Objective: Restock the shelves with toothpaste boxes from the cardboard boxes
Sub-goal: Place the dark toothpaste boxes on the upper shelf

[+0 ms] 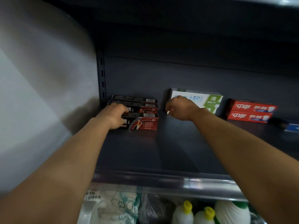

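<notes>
The shelf [169, 146] looks like dark painted metal, matt and smooth, with a shiny clear plastic strip [186, 181] along its front edge. The toothpaste boxes [142, 122] are printed cardboard with a slight gloss. The bottles [182, 214] below look like smooth white plastic with yellow caps.

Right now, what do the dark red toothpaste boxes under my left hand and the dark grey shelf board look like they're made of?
The dark red toothpaste boxes look like printed cardboard with a slight sheen: crisp folded edges, flat printed faces. The dark grey shelf board looks like painted metal, matte and smooth; the slotted upright at its left corner suggests steel racking, though that is a guess from the look.
</notes>
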Demonstrator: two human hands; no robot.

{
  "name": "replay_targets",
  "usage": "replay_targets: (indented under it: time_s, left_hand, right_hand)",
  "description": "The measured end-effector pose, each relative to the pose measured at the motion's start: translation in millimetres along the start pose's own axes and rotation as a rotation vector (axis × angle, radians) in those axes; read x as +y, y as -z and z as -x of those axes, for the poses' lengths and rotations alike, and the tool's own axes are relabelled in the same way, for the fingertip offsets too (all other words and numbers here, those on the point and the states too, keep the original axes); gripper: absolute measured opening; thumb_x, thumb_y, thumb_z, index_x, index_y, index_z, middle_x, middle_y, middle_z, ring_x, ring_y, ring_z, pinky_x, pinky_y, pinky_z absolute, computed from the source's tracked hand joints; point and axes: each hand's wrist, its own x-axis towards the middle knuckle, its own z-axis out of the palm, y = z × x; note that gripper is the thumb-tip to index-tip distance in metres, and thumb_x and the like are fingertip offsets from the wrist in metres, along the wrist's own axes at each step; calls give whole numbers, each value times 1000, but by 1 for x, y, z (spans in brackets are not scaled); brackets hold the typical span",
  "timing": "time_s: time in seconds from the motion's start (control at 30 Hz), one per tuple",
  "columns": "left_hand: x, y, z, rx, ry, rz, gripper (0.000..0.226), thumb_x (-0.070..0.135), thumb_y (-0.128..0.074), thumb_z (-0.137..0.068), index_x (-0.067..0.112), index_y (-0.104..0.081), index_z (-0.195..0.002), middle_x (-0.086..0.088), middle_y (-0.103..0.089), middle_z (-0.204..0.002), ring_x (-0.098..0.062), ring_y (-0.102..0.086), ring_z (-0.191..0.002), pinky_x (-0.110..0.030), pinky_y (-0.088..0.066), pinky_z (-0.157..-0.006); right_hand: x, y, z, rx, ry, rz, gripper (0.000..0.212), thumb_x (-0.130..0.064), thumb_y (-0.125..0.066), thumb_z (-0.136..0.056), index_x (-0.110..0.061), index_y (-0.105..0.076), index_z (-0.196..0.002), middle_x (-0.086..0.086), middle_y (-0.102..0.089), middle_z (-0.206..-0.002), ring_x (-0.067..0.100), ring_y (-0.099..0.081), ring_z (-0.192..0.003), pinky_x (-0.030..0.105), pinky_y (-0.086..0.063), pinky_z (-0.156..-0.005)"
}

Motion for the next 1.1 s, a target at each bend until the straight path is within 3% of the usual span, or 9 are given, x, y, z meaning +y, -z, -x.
replay_targets:
  time_s: [0.27, 0.5, 1.1]
  left_hand:
    - [-1, -9, -16, 29, -30, -61, 51, 2, -56, -91, 19, -51, -139, -12, -53, -137, -30, -52, -120, -41, -43, -103]
    - [-2, -17, -31, 66, -72, -117, 54, 2, -55, -91, 13, -44, -143, -12, -47, -143, -29, -43, -132, -41, -35, -111]
    - [21, -2, -1, 101, -44, -82, 50, -1, -55, -89, 13, -51, -137, -10, -50, -140, -30, -48, -126, -42, -39, -107]
  right_hand:
    - [-2, -7, 2, -13, -4, -9, 24, -15, -59, -88, -20, -71, -108, 7, -65, -118, 28, -58, -109, 36, -48, -89]
    - [0, -18, -1, -22, -7, 0, 21, -13, -56, -89, -18, -70, -103, 8, -64, -115, 29, -58, -105, 29, -41, -76]
    - [3, -14, 27, -59, -21, -1, 23, -15, -54, -89, -24, -69, -104, 5, -63, -113, 26, -55, -106, 29, -38, -75]
